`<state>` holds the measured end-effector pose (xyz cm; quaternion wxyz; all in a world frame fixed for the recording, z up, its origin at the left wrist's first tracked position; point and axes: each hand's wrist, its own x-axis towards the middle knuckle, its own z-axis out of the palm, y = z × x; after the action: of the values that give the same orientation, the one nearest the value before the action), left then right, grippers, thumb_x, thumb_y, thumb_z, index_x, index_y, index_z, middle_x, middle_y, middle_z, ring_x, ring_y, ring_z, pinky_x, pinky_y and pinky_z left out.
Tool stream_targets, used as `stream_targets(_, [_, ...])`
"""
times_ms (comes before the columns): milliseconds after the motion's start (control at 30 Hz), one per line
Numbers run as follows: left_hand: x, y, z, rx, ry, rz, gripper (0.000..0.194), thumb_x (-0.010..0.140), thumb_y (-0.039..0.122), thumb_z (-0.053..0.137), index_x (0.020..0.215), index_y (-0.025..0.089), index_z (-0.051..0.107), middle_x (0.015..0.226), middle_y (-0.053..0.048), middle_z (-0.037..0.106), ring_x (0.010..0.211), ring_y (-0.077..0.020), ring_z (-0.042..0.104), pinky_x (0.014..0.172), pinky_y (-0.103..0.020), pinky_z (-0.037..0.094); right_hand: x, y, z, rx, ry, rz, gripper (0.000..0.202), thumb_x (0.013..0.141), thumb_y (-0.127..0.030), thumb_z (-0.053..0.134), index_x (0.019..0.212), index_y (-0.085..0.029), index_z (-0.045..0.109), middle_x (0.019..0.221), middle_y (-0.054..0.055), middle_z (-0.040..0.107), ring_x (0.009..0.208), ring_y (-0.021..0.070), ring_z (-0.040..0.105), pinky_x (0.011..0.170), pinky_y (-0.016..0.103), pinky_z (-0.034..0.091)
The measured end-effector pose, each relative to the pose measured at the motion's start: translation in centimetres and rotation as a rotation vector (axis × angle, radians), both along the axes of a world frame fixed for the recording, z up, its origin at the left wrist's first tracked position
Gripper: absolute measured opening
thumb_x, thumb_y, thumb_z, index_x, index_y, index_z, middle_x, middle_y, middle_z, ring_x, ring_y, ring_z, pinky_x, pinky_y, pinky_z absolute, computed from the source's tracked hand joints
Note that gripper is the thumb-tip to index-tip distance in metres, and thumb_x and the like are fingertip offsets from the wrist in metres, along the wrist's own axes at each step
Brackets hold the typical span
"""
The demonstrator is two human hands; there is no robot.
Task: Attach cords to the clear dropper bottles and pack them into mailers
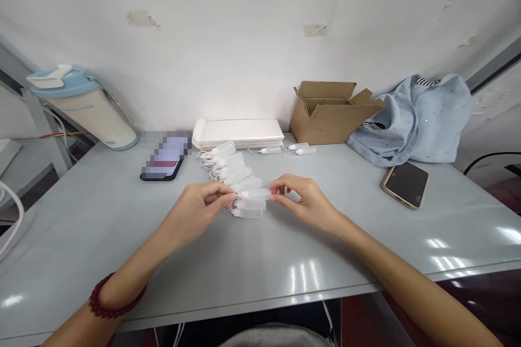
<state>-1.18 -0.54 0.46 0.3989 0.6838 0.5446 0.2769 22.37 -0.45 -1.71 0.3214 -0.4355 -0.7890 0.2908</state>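
Several small translucent plastic bottles (237,174) with thin white strings lie in an overlapping row on the grey table (260,260). Between my hands is one bottle (257,194) near the front end of the row. My left hand (205,206) pinches its narrow tip end, where the string is. At its wide end, my right hand (303,199) holds it between thumb and fingertips. Two more bottles lie just in front of it. Behind the row, a few loose bottles (305,150) rest near a stack of white padded envelopes (240,133).
An open cardboard box (334,122) stands at the back, with a light blue cloth bag (435,119) to its right. A phone (406,184) lies at the right, another phone (166,157) at the left. A cream tumbler (93,114) stands at the back left.
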Motion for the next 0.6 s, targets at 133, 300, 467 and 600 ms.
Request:
stream_targets(133, [0.0,0.1,-0.2,-0.007,0.022,0.021,0.021,0.078,0.036,0.059,0.070,0.020,0.069,0.060,0.000,0.063,0.048,-0.0116,0.050,0.042,-0.020,0.036,-0.2,-0.1,0.0,0.003,-0.019,0.015,0.008,0.085,-0.020,0.055,0.088,-0.017,0.063,0.084,0.003,0.064,0.073,0.0126,0.056,0.054,0.021,0.041])
stream_targets(300, [0.0,0.3,-0.2,-0.034,0.009,0.045,0.019,0.076,0.037,0.062,0.078,0.020,0.070,0.062,0.000,0.065,0.049,-0.0120,0.052,0.041,-0.020,0.037,-0.1,0.0,-0.2,0.024,0.001,0.036,0.007,0.085,-0.018,0.056,0.088,-0.017,0.062,0.083,0.003,0.064,0.073,0.0125,0.055,0.061,0.024,0.044])
stream_targets(467, [-0.2,0.4,-0.1,-0.034,-0.010,0.094,0.021,0.074,0.038,0.062,0.082,0.018,0.067,0.063,-0.001,0.065,0.049,-0.0125,0.053,0.041,-0.020,0.039,0.2,0.2,-0.1,0.002,0.025,0.016,0.008,0.086,-0.019,0.055,0.088,-0.018,0.063,0.085,0.003,0.065,0.073,0.0128,0.056,0.062,0.024,0.044])
stream_targets(600, [-0.4,0.4,-0.1,-0.015,-0.007,0.152,0.022,0.077,0.037,0.058,0.084,0.018,0.064,0.065,0.000,0.063,0.049,-0.0109,0.050,0.044,-0.020,0.042,0.9,0.9,0.0,0.015,0.004,-0.072,0.010,0.087,-0.024,0.054,0.087,-0.019,0.062,0.083,0.002,0.065,0.073,0.0135,0.056,0.060,0.024,0.043])
